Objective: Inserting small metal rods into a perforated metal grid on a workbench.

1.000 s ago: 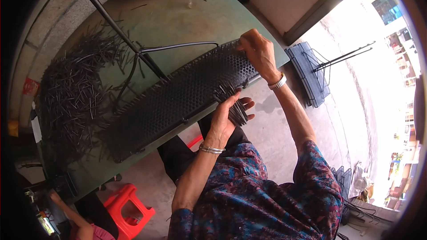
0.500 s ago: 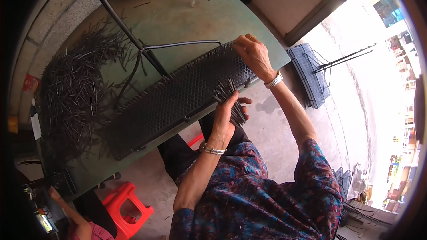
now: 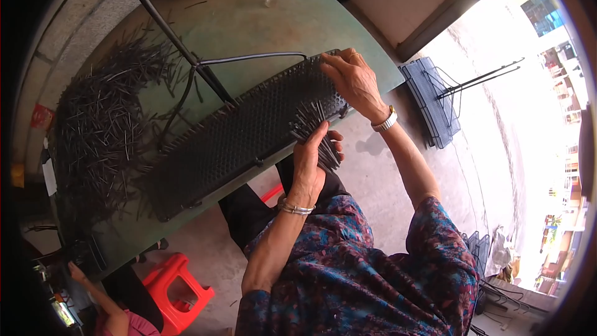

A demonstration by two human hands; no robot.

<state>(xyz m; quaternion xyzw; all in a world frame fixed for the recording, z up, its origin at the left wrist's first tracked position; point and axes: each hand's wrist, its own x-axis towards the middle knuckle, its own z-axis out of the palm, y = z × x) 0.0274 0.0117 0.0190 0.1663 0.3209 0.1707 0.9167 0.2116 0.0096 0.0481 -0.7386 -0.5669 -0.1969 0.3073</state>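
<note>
Gripping sticks [image 3: 309,122]: left hand [image 3: 313,160], fingers curled round.
Panel [image 3: 227,141]: under right hand [image 3: 357,82]; if fingers pinch, I cannot tell.

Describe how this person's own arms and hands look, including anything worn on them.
Both hands are gloveless. The left hand has silver-toned bangles at its wrist; the right hand has a silver-toned band, perhaps a watch, and a thin gold-toned ring. The loose sleeves, dark with blue and reddish floral print, leave the forearms bare.
</note>
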